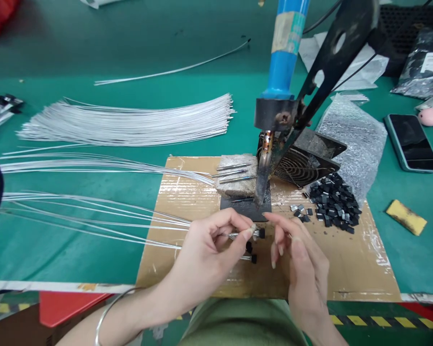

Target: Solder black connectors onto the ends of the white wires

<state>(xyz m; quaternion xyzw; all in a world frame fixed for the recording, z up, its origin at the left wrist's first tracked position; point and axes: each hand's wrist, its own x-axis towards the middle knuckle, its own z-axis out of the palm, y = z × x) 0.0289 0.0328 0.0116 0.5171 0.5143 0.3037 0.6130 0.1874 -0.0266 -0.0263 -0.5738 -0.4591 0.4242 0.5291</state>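
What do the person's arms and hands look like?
The left hand and right hand wear no gloves. A thin, shiny, silver-coloured bangle loops around the left arm. No sleeves show on the parts of the arms in view.

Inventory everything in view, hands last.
Table: one, green, under the work
Cardboard: one, brown, on table
Soldering iron: one, blue handle, upper centre
Stand: one, black, holding the iron
Block: one, grey, left of iron tip
Plate: one, dark, below iron tip
Fan: one, black, right of tip
Wires: many, white, mostly left
Small pieces: many, mostly black, cardboard's right
Plastic wrap: one, translucent, behind pieces
Bags: several, mixed colours, table's edges
Phone: one, dark screen, far right
Sponge: one, yellow, right
Round object: one, pink, beside phone
Bracelet: one, silvery, left wrist
Left hand: one, bare, pinching black-tipped wire
Right hand: one, bare, partly open, beside it
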